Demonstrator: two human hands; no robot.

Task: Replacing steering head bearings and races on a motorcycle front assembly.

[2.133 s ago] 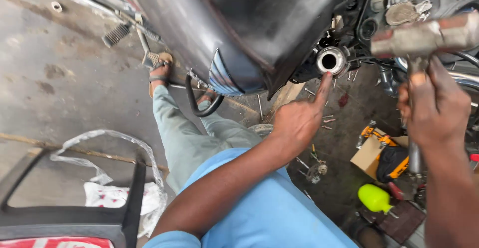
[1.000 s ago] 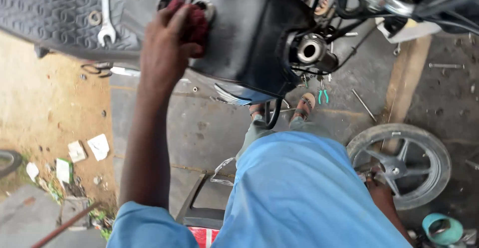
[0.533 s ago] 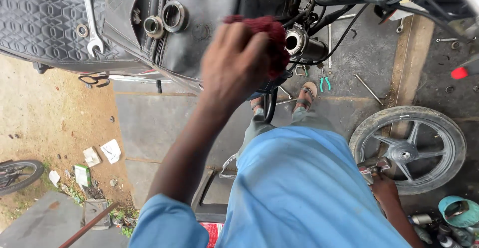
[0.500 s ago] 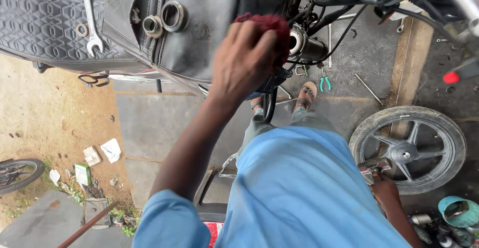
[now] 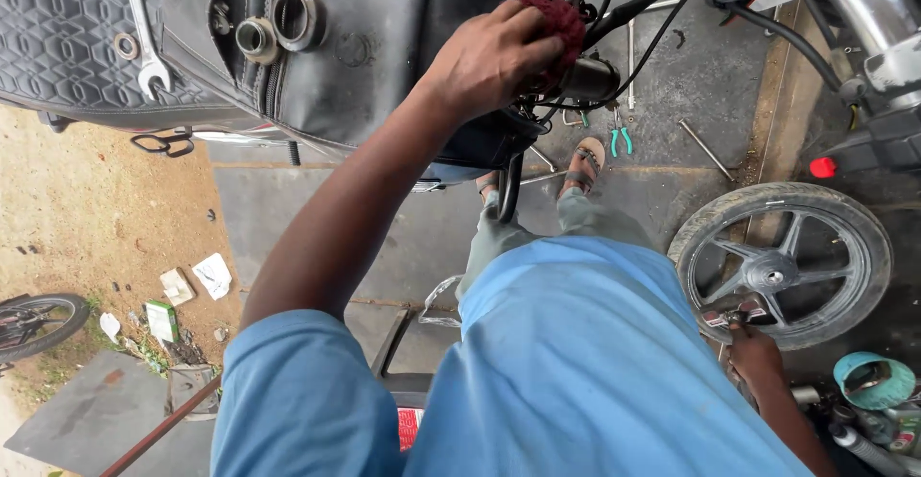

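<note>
- Down at 4 o'clock, the right hand (image 5: 755,357) hangs low by the loose wheel (image 5: 782,264) lying on the floor; can't tell if its grip is clenched or loose, looks like it touches something small at the tyre's edge.
- Up at 12 o'clock, the left hand (image 5: 486,59) has its grip closed around a dark red rag (image 5: 554,18), pressed against the black motorcycle tank (image 5: 384,45).
- Further out at 10 o'clock, a spanner (image 5: 141,31) rests on the patterned seat (image 5: 58,40).
- Green-handled pliers (image 5: 620,138) lie on the floor past the sandalled foot (image 5: 583,163).
</note>
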